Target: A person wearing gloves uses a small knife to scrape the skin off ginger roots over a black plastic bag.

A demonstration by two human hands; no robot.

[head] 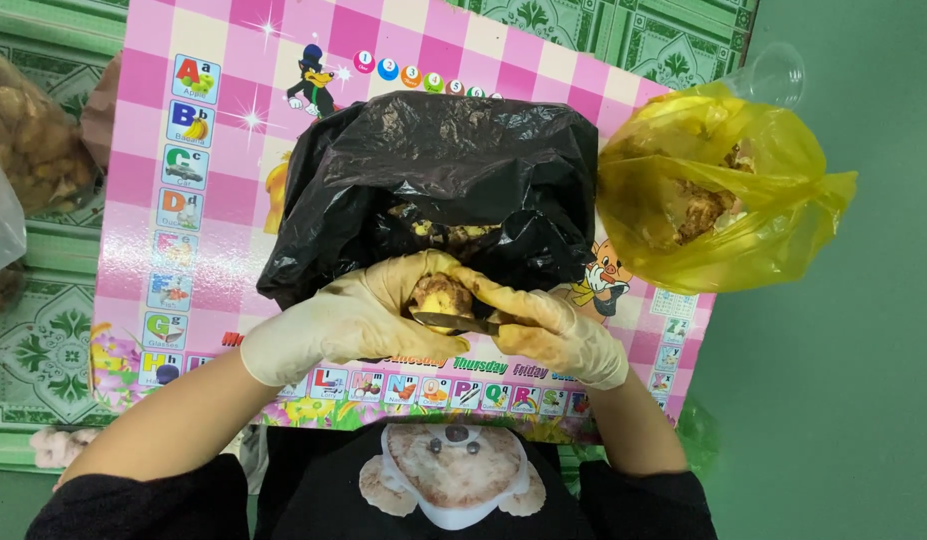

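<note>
Both my hands wear thin cream gloves stained brown. My left hand [358, 315] cups a knobbly yellow-brown root piece [438, 293], its fingers curled over the top. My right hand [553, 330] holds a small knife [453, 322] with its dark blade lying flat under the root, the thumb pressed against the root's right side. Just behind the hands an open black plastic bag [433, 170] sits on the table, and yellowish scraps [443, 232] show in its mouth.
A pink checked children's table [133, 200] with alphabet pictures carries the work. A yellow plastic bag [713, 200] holding brownish roots lies to the right, a clear plastic cup [773, 72] behind it. A clear bag of roots [23, 140] is at the left edge. Green patterned floor surrounds the table.
</note>
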